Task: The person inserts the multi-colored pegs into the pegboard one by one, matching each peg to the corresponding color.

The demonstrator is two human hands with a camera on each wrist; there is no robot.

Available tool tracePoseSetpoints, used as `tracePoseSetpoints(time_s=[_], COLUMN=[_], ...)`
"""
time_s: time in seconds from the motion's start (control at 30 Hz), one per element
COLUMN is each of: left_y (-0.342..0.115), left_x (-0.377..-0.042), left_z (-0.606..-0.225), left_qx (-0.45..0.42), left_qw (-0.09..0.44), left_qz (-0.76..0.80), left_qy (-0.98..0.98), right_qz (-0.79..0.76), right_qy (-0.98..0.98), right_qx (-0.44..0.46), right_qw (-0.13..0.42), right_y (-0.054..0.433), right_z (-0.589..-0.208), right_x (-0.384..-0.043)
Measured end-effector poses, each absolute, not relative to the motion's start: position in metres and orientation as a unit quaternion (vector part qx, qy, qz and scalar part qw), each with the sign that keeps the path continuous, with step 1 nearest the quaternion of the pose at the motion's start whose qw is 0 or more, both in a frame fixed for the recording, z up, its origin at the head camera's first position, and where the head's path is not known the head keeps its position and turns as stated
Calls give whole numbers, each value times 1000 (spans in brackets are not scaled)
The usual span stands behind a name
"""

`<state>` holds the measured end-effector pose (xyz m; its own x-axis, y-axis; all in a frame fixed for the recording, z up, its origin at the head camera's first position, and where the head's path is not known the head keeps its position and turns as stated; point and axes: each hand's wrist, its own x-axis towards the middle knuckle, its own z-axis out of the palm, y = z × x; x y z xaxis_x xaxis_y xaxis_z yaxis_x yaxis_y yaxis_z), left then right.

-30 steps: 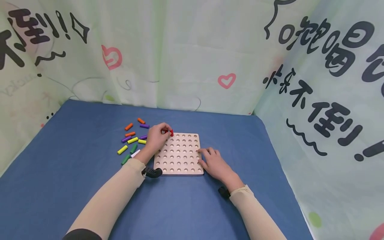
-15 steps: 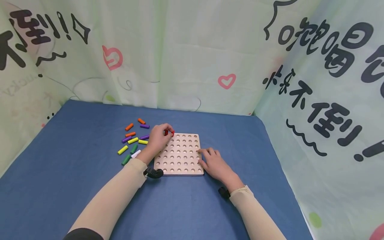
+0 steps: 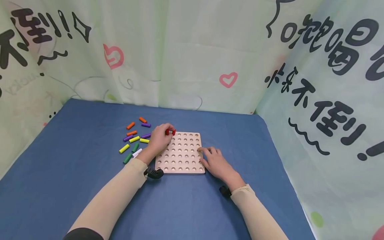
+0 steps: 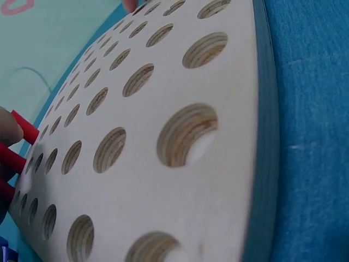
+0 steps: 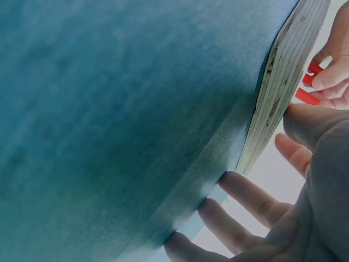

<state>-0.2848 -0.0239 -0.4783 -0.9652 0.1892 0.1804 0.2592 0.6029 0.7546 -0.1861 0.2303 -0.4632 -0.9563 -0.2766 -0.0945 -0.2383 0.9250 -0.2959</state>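
Note:
A pale wooden board (image 3: 180, 159) with rows of round holes lies on the blue cloth. Over its far left corner, my left hand (image 3: 158, 139) pinches a red peg (image 3: 174, 132) at the fingertips. More than one red peg (image 4: 11, 158) shows by those fingers in the left wrist view. Which of them sit in holes is hard to tell. My right hand (image 3: 217, 164) rests at the board's right edge, fingers relaxed. In the right wrist view its thumb (image 5: 305, 120) touches the board's side, and several fingertips reach the cloth.
Left of the board lie loose pegs: orange (image 3: 130, 125), purple (image 3: 146, 125), yellow (image 3: 124, 148), green (image 3: 127, 158) and one white (image 3: 137, 153). A printed curtain (image 3: 192, 60) closes off the back and sides of the table.
My left hand stays at the far left corner, its fingertips and the red peg shifting only slightly. The right hand keeps its place. The head view has moved a little.

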Motion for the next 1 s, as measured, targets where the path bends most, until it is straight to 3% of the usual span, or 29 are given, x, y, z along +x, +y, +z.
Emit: tracePoseSetpoints(time_s=[0.27, 0.53, 1.0], left_y=[-27, -53, -128], left_x=[-282, -276, -245], left_z=[-475, -473, -462], left_qx=[-128, -117, -20], left_qw=[24, 75, 120], left_qz=[-426, -450, -489], left_qy=[-895, -882, -863], right_qz=[-137, -147, -177], right_qy=[977, 975, 963], right_qx=[-136, -130, -139], right_qw=[86, 102, 147], right_y=[231, 232, 233], right_z=[-460, -455, -449], right_x=[-188, -189, -193])
